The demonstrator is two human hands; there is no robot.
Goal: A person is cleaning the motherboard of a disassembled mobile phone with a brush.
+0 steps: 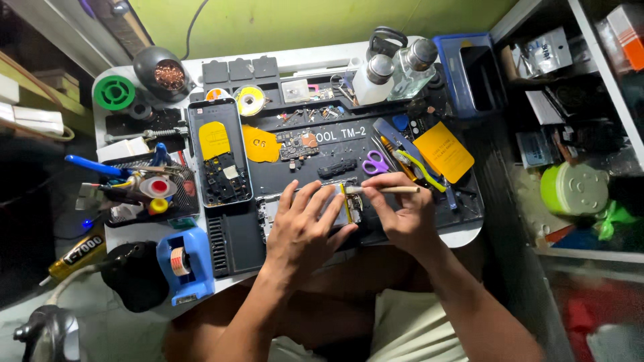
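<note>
My left hand [305, 224] lies flat with fingers spread on an opened phone body [268, 211] near the front of the dark work mat [235, 245], pressing it down. My right hand [399, 214] pinches a small brush with a pale wooden handle [392, 190], its bristle end pointing left onto the phone's inside, by a yellow strip [345, 201]. A second opened phone [219, 161] with a yellow sticker lies to the left. A small circuit board [297, 144] rests on the mat behind my hands.
Purple scissors [375, 163], yellow-green tweezers [419, 169] and an orange card [443, 151] lie at the right. Two clear bottles [396, 70] stand at the back. A blue tape dispenser [184, 261], glue tube [77, 255] and tool tray [144, 191] sit left. A shelf stands right.
</note>
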